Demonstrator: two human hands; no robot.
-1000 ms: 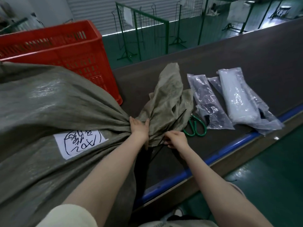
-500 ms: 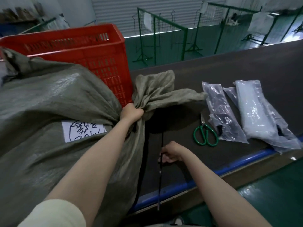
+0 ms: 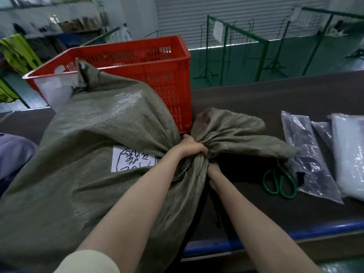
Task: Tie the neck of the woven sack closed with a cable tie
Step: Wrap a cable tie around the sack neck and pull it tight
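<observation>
1. Two hands work at the gathered neck (image 3: 202, 152) of the woven sack (image 3: 94, 154), which lies on its side on the dark table (image 3: 256, 99) and leans against the red crate (image 3: 157, 64).
2. Left hand (image 3: 192, 146): fingers curled tight into a fist around the bunched neck, holding the gather closed. The loose mouth of the sack fans out to the right of this grip.
3. Right hand (image 3: 213, 173): placed just below the neck, partly hidden under the fabric. Whether its fingers pinch anything cannot be told.
4. Cable tie (image 3: 217, 209): a thin dark strap runs from the right hand down toward the blue table edge (image 3: 315, 228). Whether it passes around the neck is hidden.
5. Progress, as judged: gathering is complete; no closed loop shows around the neck. Wrapping, threading the tail through the head, and cinching appear to remain.
6. Green-handled scissors (image 3: 279, 180) lie on the table near the right hand, beside the plastic bags (image 3: 309, 152), available for trimming the tail.
</observation>
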